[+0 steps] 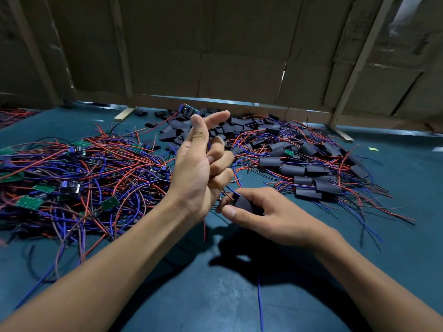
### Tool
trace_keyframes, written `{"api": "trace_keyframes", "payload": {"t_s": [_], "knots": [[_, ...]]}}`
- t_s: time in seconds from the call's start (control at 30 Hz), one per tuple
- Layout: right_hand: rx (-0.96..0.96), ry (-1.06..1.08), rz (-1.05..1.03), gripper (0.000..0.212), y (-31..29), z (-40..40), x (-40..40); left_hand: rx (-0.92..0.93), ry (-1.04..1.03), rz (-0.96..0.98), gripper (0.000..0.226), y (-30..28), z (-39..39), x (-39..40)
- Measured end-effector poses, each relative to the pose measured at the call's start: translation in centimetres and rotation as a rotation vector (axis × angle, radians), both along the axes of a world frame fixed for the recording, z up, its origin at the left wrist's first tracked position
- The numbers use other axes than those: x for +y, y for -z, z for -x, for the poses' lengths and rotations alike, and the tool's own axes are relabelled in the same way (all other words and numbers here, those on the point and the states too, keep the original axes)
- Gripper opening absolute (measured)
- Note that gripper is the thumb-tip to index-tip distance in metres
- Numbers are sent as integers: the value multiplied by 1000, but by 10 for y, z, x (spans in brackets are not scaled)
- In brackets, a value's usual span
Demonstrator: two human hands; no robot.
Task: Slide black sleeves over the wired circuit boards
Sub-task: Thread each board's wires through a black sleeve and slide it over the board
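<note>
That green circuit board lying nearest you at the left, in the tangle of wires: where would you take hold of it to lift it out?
Probably pinch the green circuit board by its two long edges, coming straight down from above. It lies flat with its face up and mostly uncovered, so the edges are reachable. Red and blue wires cross all around it, so pulling by a wire would likely drag the tangle along.

One head-worn wide-angle camera looks forward and down, close over the table [215, 295].

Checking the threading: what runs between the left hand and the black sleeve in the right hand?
In the head view, thin blue and red wires run from the left hand down into the black sleeve pinched by the right hand.
</note>
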State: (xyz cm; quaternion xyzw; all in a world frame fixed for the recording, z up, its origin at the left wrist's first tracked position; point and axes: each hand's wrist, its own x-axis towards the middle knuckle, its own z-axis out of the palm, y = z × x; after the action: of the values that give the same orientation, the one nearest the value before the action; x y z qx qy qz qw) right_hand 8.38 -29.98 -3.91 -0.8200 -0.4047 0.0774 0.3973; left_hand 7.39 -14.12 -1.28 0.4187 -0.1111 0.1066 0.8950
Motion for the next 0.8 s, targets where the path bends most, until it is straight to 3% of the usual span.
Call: {"api": "trace_keyframes", "payload": {"t_s": [0.13,0.33,0.43,0.57,0.63,0.7,0.8], "knots": [[12,-2,-30,51,0,-1,1,-5,-32,-14,43,-1,0,1],[53,-13,-64,40,3,-1,2,-83,-70,-121,42,3,1,-3],[75,23,-52,43,7,-3,5,-124,-60,-178,41,11,-2,-10],[55,38,-23,42,8,-7,4,-121,-107,-528,39,22,-3,-11],[73,45,-43,43,9,-9,1,-66,-69,-609,37,23,-3,-8],[63,69,-58,47,9,-12,0,29,-39,-552,40,18,-5,-4],[31,94,-45,43,8,-15,-3,182,24,-298,51,9,-10,2]]}}
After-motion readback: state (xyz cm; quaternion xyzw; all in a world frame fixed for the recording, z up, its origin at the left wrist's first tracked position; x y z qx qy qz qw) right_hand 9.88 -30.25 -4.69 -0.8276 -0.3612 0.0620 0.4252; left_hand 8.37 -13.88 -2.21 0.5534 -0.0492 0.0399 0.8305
